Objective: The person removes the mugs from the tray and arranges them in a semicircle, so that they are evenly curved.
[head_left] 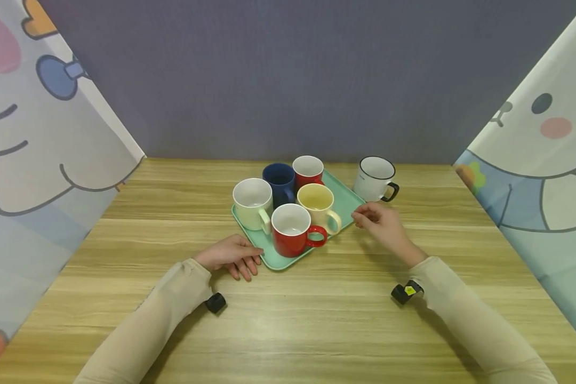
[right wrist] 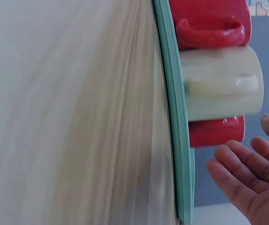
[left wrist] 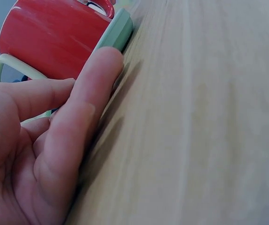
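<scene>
A mint-green tray (head_left: 342, 193) lies at an angle on the table, bearing several mugs. At its left-front edge, my left hand (head_left: 232, 256) holds the rim, thumb over the edge and fingers along the outside. Nearest that hand stand a red mug (head_left: 288, 242) and a pale green mug (head_left: 247, 216). A cream-yellow mug (head_left: 317, 216), a dark blue mug (head_left: 278, 186) and another red mug (head_left: 307, 176) are behind them. My right hand (head_left: 379, 224) is by the tray's right corner; the right wrist view shows its fingers (right wrist: 237, 176) loosely extended, apart from the tray.
A white mug (head_left: 372, 184) with a black rim and handle stands on the table, just right of the tray. Behind the wooden table (head_left: 297, 325) rises a grey panel (head_left: 288, 80). Cartoon-printed sheets (head_left: 29, 133) flank both sides.
</scene>
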Demonstrator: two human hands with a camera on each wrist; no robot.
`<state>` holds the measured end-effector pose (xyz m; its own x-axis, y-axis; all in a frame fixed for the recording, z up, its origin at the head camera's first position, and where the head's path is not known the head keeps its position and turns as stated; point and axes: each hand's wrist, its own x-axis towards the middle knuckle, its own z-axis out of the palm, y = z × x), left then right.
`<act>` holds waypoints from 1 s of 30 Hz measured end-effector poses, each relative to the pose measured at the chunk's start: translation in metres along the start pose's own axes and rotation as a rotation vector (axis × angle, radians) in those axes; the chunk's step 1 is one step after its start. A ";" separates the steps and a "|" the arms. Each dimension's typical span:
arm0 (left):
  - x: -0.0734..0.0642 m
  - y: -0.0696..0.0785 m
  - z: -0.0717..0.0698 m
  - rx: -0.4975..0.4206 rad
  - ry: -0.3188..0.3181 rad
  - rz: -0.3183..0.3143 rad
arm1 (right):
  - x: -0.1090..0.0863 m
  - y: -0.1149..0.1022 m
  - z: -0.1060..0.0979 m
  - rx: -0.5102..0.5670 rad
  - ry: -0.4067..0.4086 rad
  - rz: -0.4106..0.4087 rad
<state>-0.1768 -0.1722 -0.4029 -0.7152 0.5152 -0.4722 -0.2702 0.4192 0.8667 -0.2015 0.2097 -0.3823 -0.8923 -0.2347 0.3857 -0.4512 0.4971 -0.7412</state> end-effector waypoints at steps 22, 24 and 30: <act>-0.002 0.001 -0.001 -0.007 -0.013 0.009 | 0.002 -0.023 0.031 0.005 -0.069 -0.079; -0.002 0.001 -0.001 -0.004 -0.013 0.009 | 0.003 -0.023 0.032 0.011 -0.073 -0.081; -0.003 0.001 -0.001 -0.003 -0.013 0.012 | 0.004 -0.023 0.035 0.012 -0.088 -0.051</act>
<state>-0.1757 -0.1737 -0.4005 -0.7102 0.5294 -0.4640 -0.2638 0.4109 0.8727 -0.1959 0.1682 -0.3827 -0.8659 -0.3320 0.3740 -0.4959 0.4726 -0.7285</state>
